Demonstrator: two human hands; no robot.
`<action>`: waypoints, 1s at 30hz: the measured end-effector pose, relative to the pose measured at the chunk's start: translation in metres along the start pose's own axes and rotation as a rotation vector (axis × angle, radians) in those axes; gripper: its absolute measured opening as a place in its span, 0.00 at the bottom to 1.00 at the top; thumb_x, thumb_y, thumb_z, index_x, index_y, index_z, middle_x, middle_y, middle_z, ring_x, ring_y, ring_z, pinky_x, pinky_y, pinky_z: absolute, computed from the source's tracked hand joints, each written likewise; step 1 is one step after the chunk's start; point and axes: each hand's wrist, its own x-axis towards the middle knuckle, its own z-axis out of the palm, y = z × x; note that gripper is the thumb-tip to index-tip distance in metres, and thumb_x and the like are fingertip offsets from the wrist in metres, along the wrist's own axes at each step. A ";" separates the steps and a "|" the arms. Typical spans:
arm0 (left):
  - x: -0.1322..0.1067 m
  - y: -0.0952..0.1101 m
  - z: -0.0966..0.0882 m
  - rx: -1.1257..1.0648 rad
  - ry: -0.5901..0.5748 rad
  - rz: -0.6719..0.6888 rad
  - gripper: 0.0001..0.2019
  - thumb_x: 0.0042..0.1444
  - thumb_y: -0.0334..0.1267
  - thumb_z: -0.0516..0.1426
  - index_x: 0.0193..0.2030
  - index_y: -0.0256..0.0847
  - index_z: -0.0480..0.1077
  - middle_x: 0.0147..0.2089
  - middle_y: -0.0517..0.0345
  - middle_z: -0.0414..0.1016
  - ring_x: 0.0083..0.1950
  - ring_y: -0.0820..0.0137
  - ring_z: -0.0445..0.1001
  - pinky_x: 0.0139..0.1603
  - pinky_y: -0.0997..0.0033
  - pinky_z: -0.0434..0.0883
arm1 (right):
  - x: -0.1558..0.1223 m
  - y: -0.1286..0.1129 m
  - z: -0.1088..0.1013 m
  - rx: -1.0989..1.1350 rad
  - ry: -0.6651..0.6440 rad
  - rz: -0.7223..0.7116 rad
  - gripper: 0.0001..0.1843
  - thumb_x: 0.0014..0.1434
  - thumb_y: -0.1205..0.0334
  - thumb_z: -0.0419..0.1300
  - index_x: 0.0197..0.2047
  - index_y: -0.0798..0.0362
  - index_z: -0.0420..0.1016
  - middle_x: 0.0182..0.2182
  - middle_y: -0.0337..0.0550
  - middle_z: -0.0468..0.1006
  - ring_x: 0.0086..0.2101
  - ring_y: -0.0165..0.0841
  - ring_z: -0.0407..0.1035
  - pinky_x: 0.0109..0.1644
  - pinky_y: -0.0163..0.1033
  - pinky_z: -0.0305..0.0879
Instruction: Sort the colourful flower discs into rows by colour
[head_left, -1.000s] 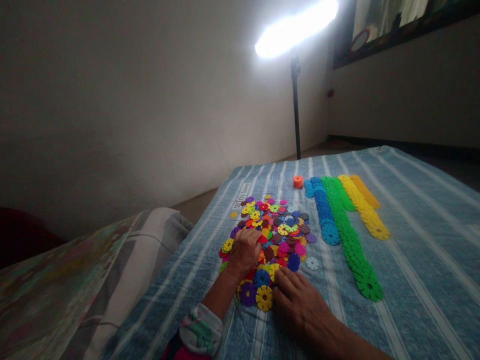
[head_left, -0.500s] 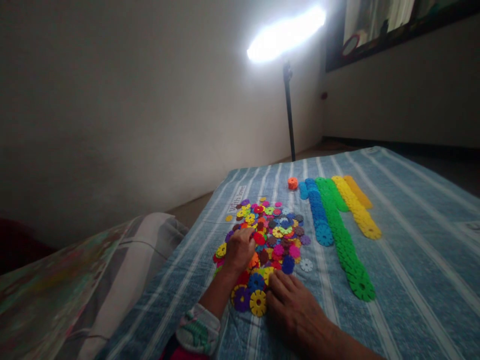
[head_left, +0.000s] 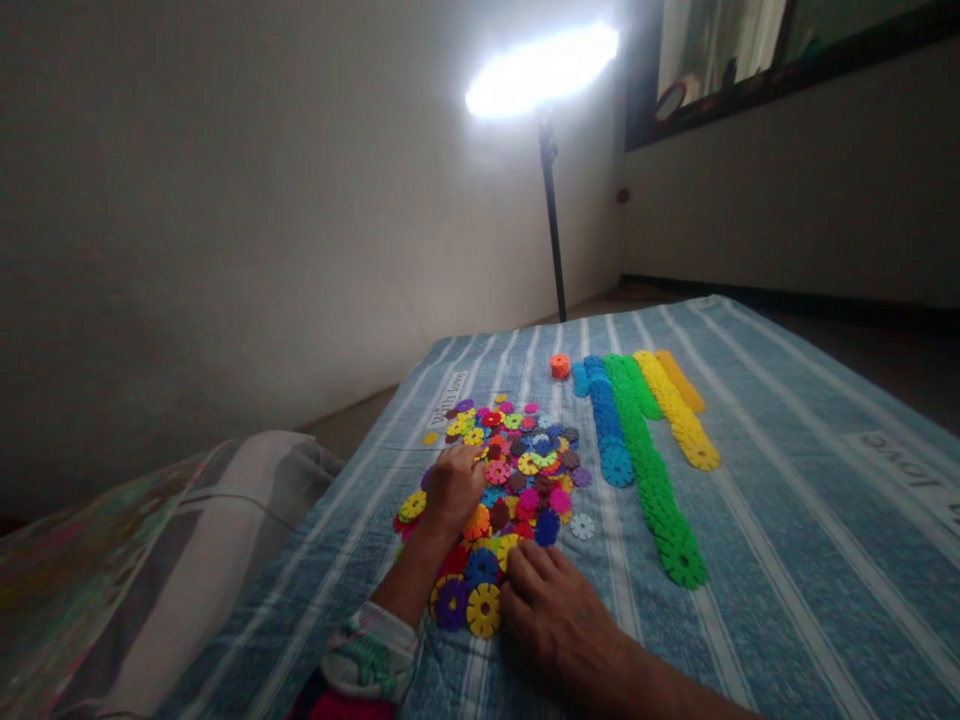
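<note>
A heap of flower-shaped plastic discs (head_left: 529,497) in many colours lies on the striped cloth. My left hand (head_left: 454,490) reaches over the heap's left side, fingers bent down among the discs. A pinkish-red disc (head_left: 497,472) lies beside its fingertips; what those fingers grip, if anything, is hidden. At the heap's near right edge my right hand (head_left: 559,610) rests with its fingers curled under. A yellow disc (head_left: 484,610) and a dark blue disc (head_left: 481,566) lie close to its knuckles. Whatever is inside that hand cannot be seen.
To the right, overlapping discs form rows: blue (head_left: 609,420), green (head_left: 656,480), yellow (head_left: 679,410) and orange-yellow (head_left: 681,380). An orange stack (head_left: 559,366) stands near the far edge. Behind the striped cloth (head_left: 787,520) rises a lit lamp (head_left: 544,70) on a pole.
The view has turned slightly right, so everything sits farther left. The plain red disc by my left fingertips no longer shows; a pinkish-red one appears there. My right hand has hardly moved.
</note>
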 end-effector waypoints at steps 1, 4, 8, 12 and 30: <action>0.000 0.004 -0.001 -0.014 -0.008 0.020 0.10 0.52 0.27 0.54 0.37 0.39 0.75 0.41 0.50 0.79 0.47 0.61 0.75 0.52 0.62 0.71 | 0.000 0.000 0.000 0.002 -0.003 0.002 0.06 0.62 0.63 0.57 0.43 0.54 0.71 0.45 0.49 0.72 0.47 0.40 0.62 0.48 0.46 0.61; 0.002 0.021 -0.003 -0.052 -0.078 0.086 0.08 0.52 0.28 0.55 0.36 0.40 0.75 0.40 0.52 0.79 0.45 0.64 0.75 0.51 0.65 0.70 | -0.001 -0.001 0.002 0.015 0.015 0.014 0.06 0.62 0.63 0.58 0.42 0.53 0.71 0.45 0.47 0.72 0.47 0.41 0.62 0.49 0.46 0.61; 0.005 0.044 -0.001 -0.026 -0.211 0.140 0.05 0.53 0.32 0.57 0.35 0.40 0.75 0.39 0.52 0.77 0.47 0.64 0.73 0.53 0.65 0.68 | -0.003 -0.003 0.003 0.014 0.057 0.022 0.06 0.61 0.62 0.60 0.42 0.54 0.72 0.44 0.47 0.73 0.47 0.41 0.62 0.50 0.46 0.60; 0.011 0.057 0.003 0.048 -0.324 0.172 0.08 0.54 0.37 0.57 0.38 0.38 0.75 0.41 0.50 0.76 0.49 0.61 0.72 0.55 0.61 0.67 | -0.004 -0.003 0.004 0.010 0.087 0.007 0.07 0.60 0.63 0.60 0.42 0.54 0.72 0.45 0.48 0.73 0.49 0.42 0.62 0.51 0.46 0.60; 0.026 0.063 0.001 0.088 -0.469 0.012 0.09 0.47 0.41 0.59 0.32 0.40 0.74 0.35 0.53 0.76 0.39 0.63 0.74 0.39 0.67 0.68 | -0.005 -0.002 0.010 -0.024 0.079 0.009 0.06 0.60 0.61 0.61 0.41 0.53 0.73 0.47 0.48 0.74 0.50 0.42 0.63 0.52 0.45 0.61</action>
